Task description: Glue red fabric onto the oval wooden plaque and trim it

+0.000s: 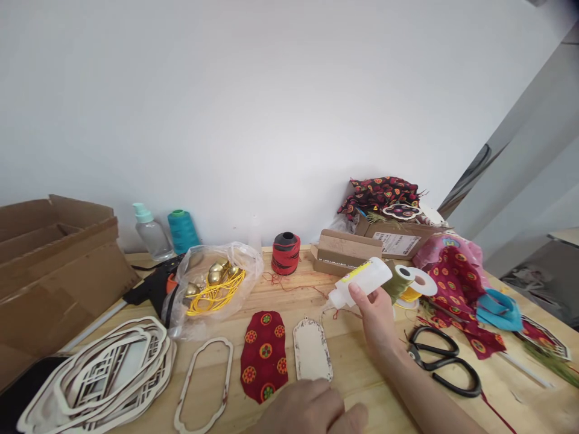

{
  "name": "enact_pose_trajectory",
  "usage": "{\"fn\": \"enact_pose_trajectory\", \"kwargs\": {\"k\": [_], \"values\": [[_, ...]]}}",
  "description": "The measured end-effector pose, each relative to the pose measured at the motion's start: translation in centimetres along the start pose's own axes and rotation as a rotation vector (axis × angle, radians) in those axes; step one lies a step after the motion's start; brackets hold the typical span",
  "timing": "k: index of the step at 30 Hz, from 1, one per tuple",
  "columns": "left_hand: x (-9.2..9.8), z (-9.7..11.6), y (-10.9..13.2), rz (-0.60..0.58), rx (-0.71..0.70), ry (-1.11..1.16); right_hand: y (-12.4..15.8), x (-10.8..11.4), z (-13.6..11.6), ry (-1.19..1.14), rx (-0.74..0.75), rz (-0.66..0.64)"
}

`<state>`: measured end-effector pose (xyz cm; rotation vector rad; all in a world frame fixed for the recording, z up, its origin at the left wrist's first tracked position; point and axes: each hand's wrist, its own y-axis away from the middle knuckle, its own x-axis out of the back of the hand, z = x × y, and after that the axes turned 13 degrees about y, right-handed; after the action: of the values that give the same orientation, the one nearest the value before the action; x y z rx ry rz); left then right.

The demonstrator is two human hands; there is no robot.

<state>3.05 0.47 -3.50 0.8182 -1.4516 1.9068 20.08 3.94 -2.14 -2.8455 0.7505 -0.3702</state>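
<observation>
My right hand (374, 310) is closed around a white squeeze glue bottle (364, 280) with a yellow label, tilted so its nozzle points down and left. Below the nozzle lies a pale, scallop-ended plaque (312, 349) with specks along its border. My left hand (312, 410) is at the plaque's lower end, its fingers curled and partly cut off by the frame; what they hold, if anything, is hidden. Just left of the plaque is a red patterned fabric piece (265, 355). Farther left is an open wooden frame (203, 386).
Stacked wooden frames (99, 374), a cardboard box (58, 253) and a bag of gold bells (217, 280) occupy the left. A red thread cone (286, 253) stands at the back. Black-handled scissors (446, 361), spools (423, 282) and patterned cloth (456, 277) lie right.
</observation>
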Motion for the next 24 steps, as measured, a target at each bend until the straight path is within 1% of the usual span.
{"fn": "enact_pose_trajectory", "kwargs": {"k": [3, 5, 8, 11, 13, 16, 20, 24], "values": [[-0.1, -0.5, 0.3, -0.032, 0.089, -0.016, 0.2, 0.3, -0.3, 0.094, 0.056, 0.057], [-0.1, -1.0, 0.6, -0.069, 0.131, -0.013, 0.2, 0.6, -0.6, 0.174, 0.101, 0.062], [0.1, -1.5, 1.0, -0.118, 0.202, -0.111, 0.3, 1.1, -1.2, 0.315, 0.168, 0.021], [0.5, -1.8, 1.3, -0.205, 0.243, -0.185, 0.4, 1.2, -1.5, 0.43, 0.228, -0.048], [0.6, -1.9, 1.4, -0.24, 0.241, -0.194, 0.5, 1.1, -1.5, 0.477, 0.262, -0.087], [0.4, -2.1, 1.6, -0.228, 0.198, -0.205, 0.6, 0.7, -1.2, 0.52, 0.308, -0.124], [0.1, -2.3, 1.6, -0.204, 0.174, -0.217, 0.6, 0.6, -0.9, 0.568, 0.357, -0.133], [0.1, -2.1, 1.6, -0.244, 0.183, -0.21, 0.6, 0.7, -0.8, 0.601, 0.386, -0.147]]}}
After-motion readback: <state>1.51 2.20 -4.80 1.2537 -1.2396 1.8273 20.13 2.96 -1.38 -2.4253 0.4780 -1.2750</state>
